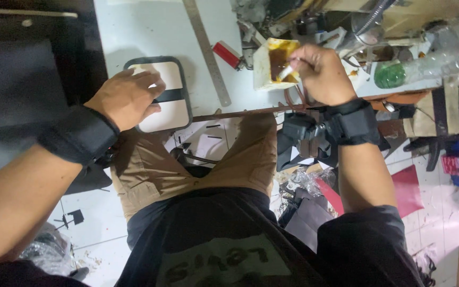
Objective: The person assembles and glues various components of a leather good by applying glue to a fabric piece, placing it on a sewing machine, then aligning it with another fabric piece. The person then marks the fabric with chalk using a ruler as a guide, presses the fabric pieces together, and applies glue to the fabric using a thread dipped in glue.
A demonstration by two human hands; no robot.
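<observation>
Right hand point(320, 72) pinched shut on a small brush point(285, 73), tip dipped in the open glue tub point(274, 64) of brown glue, far right on the white table point(150, 32). Left hand point(128, 95) lies flat, fingers loosely spread, pressing the near edge of a cream panel with dark border point(160, 93) at the table's near left edge. Between them, farther back: a metal ruler point(206, 50) and red lighter point(227, 55); a clear bottle with green cap point(415, 69) lies right of the tub.

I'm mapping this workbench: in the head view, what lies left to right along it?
Left hand on the cream, dark-edged panel → metal ruler → red lighter → glue tub → right hand → green-capped bottle.
</observation>
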